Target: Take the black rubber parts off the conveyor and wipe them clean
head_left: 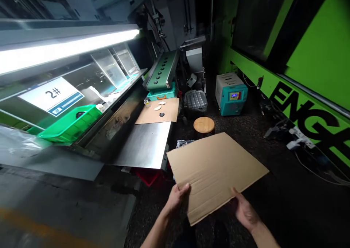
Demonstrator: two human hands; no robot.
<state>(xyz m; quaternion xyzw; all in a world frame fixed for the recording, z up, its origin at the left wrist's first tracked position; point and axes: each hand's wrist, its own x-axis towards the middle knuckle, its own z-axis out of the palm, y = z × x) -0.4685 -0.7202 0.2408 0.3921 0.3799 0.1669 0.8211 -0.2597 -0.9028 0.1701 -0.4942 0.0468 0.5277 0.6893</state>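
A flat brown cardboard sheet point(218, 167) is held out in front of me, tilted, with creases near its left edge. My left hand point(176, 197) grips that left edge, thumb on top. On the near edge, my right hand point(244, 209) pinches the sheet, its thumb above and its other fingers hidden beneath. Past the sheet's far edge stands a round wooden stool point(203, 125). To the left, a bare metal worktop point(144, 142) adjoins another cardboard sheet point(171, 111), on which lie a black round part point(162, 114), pale pieces and a small jar point(147, 103).
A green conveyor belt point(161, 73) carries several black round parts. Under the lamp at left sits a green bin point(71, 126). A teal machine point(232, 95), a stack of clear trays point(195, 100) and a large green machine point(314, 65) stand around the dark floor.
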